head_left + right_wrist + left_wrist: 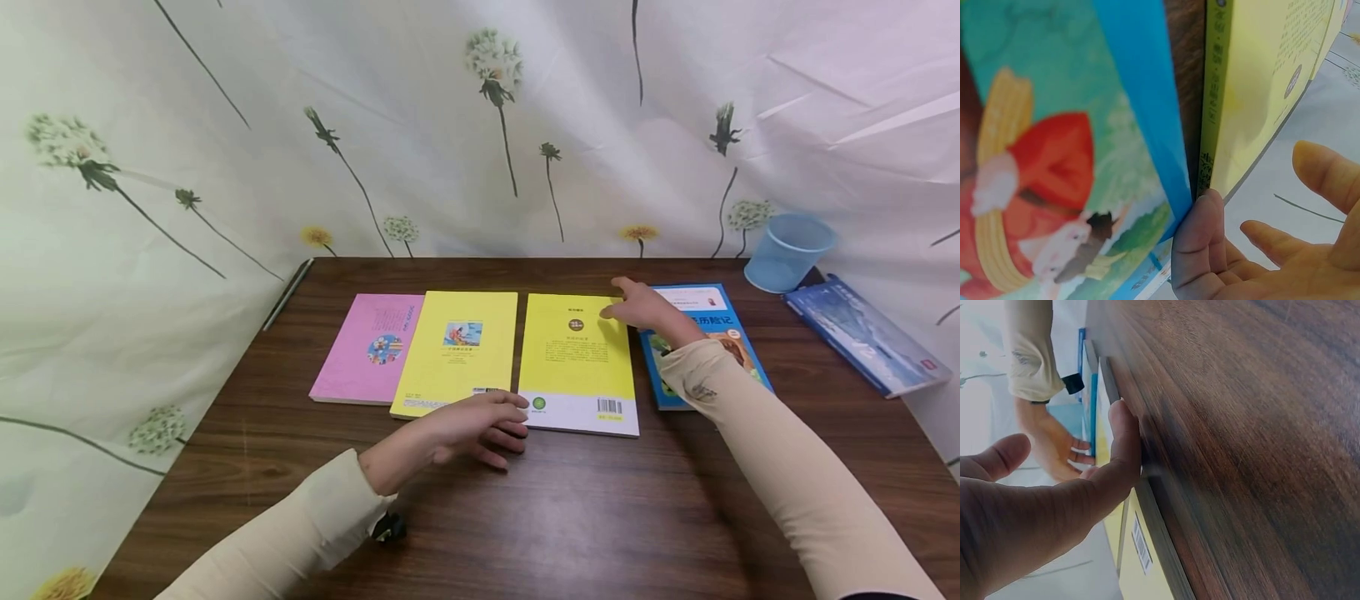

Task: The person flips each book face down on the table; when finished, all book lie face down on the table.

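Observation:
On the table, a yellow book with a white lower strip (573, 354) lies flat, back cover up. My right hand (647, 307) reaches over its far right corner; in the right wrist view curled fingertips (1200, 250) are at its spine, with the thumb apart from the cover. My left hand (480, 427) is at the book's near left corner, fingers spread and gently bent; whether they touch it I cannot tell. To the left lies another yellow book (457, 358), beside a pink book (371, 350). A blue book (671, 379) lies partly under my right forearm.
At the far right corner stands a light blue cup (787, 254), with a blue-and-white book (862, 333) angled along the edge. A thin dark stick (287, 296) lies at the left edge. A flower-printed curtain (420, 125) rises behind the wooden table (600, 517).

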The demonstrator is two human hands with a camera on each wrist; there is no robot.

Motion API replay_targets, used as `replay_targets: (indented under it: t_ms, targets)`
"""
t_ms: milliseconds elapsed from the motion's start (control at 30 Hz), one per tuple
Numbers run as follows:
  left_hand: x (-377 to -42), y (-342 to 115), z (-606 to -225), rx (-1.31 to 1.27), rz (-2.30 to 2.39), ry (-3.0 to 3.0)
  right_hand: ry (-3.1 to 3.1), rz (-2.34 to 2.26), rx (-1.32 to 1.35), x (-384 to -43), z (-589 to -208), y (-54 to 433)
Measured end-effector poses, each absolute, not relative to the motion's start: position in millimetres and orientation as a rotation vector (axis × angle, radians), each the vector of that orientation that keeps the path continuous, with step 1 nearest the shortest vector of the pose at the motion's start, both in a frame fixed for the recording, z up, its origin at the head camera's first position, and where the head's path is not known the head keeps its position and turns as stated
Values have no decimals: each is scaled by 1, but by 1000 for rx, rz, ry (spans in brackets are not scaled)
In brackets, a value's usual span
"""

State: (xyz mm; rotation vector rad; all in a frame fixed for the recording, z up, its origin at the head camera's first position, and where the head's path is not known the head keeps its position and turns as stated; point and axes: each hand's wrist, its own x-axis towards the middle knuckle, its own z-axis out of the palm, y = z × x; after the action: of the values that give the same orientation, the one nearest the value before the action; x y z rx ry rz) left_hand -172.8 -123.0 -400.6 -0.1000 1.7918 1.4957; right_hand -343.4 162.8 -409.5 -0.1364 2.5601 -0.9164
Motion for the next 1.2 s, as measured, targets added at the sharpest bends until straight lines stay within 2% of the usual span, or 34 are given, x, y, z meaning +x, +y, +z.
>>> replay_targets:
  t_ms: [1200]
  targets:
    - [-173, -125, -394, -103, 1508, 1799, 2546, -924, -157, -352, -415, 159]
